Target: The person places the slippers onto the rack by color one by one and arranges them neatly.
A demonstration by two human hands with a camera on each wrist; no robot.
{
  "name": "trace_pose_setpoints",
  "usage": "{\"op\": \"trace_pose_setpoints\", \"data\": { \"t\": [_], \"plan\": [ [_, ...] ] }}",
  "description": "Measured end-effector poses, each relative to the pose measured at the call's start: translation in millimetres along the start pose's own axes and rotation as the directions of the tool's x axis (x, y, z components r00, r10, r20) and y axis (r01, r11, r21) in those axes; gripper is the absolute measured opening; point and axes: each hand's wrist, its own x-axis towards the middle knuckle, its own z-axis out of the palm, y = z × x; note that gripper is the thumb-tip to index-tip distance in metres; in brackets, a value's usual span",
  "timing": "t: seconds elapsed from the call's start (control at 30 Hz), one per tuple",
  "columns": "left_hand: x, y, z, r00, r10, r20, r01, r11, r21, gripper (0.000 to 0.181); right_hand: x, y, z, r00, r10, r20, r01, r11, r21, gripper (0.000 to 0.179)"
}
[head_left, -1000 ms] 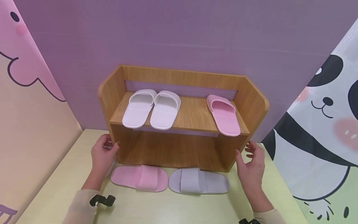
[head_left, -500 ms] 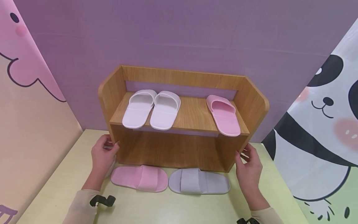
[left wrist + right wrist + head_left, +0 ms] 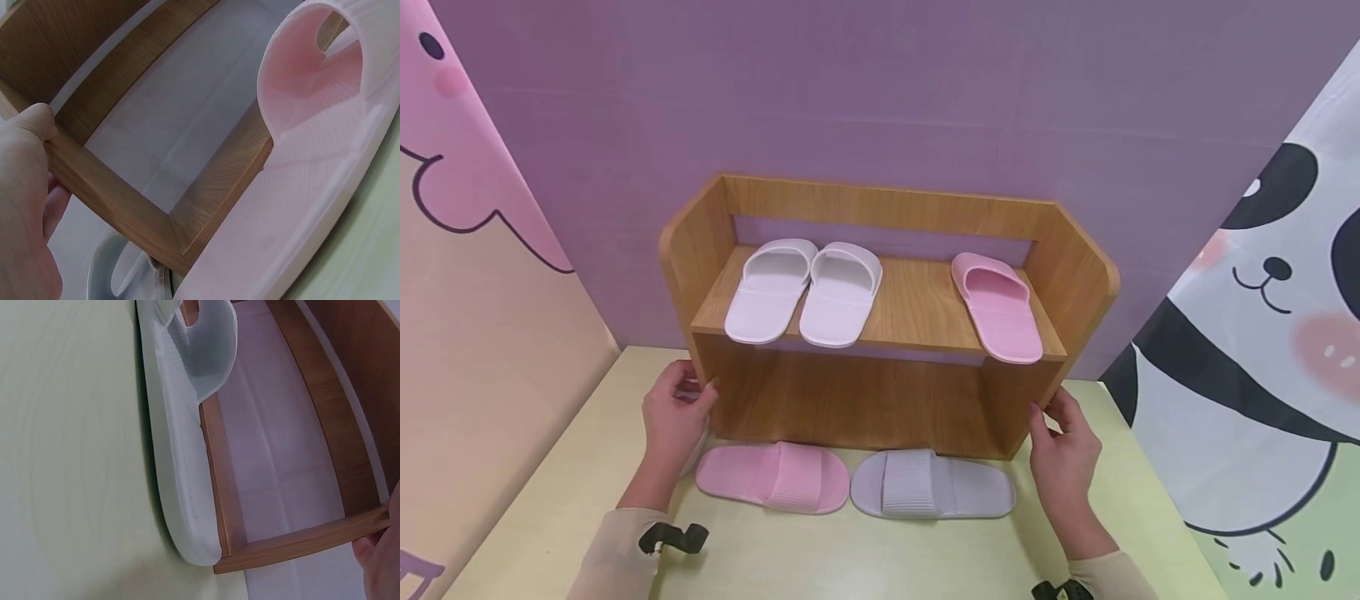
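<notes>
Left grip (image 3: pixel 672 417) and right grip (image 3: pixel 1066 454) pinched the wooden rack (image 3: pixel 887 208) by its side panels (image 3: pixel 1071 279). It stood upright on the tabletop (image 3: pixel 850 554) before a purple wall (image 3: pixel 887 92). Two white slippers (image 3: pixel 838 308) sat side by side on its upper shelf (image 3: pixel 913 304), one pink slipper (image 3: pixel 1000 312) near that shelf's right end; another pink slipper (image 3: pixel 797 479) and a grey slipper (image 3: pixel 910 483) lay on the tabletop just in front.
</notes>
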Motion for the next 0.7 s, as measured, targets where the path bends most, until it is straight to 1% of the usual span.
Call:
{"op": "trace_pose_setpoints", "data": {
  "t": [0.13,0.3,0.4,0.5,0.6,0.7],
  "plan": [
    [0.8,0.5,-0.2,1.000,0.002,0.005,-0.002,1.000,0.001,0.022,0.9,2,0,1.000,-0.028,-0.007,0.028,1.000,-0.007,0.041],
    [-1.0,2.1,-3.9,1.000,0.005,0.013,-0.005,1.000,0.016,0.021,2.3,4,2,0.997,-0.072,0.000,0.072,0.997,-0.027,0.039],
    [-1.7,3.9,-6.6,1.000,0.005,0.030,-0.006,1.000,0.024,0.022,2.3,5,2,0.997,-0.082,0.003,0.083,0.996,-0.033,0.037],
    [-2.2,5.7,-10.7,0.998,0.009,0.066,-0.011,0.999,0.034,0.026,1.8,5,2,0.996,-0.084,-0.001,0.084,0.996,-0.038,0.036],
    [-2.6,5.8,-17.8,0.993,0.042,0.115,-0.049,0.997,0.062,0.032,1.5,4,1,0.996,-0.086,-0.003,0.086,0.995,-0.045,0.036],
    [-2.1,2.3,-26.0,0.978,0.097,0.186,-0.122,0.984,0.129,0.035,2.0,4,1,0.996,-0.084,-0.001,0.084,0.995,-0.051,0.036]
  ]
}}
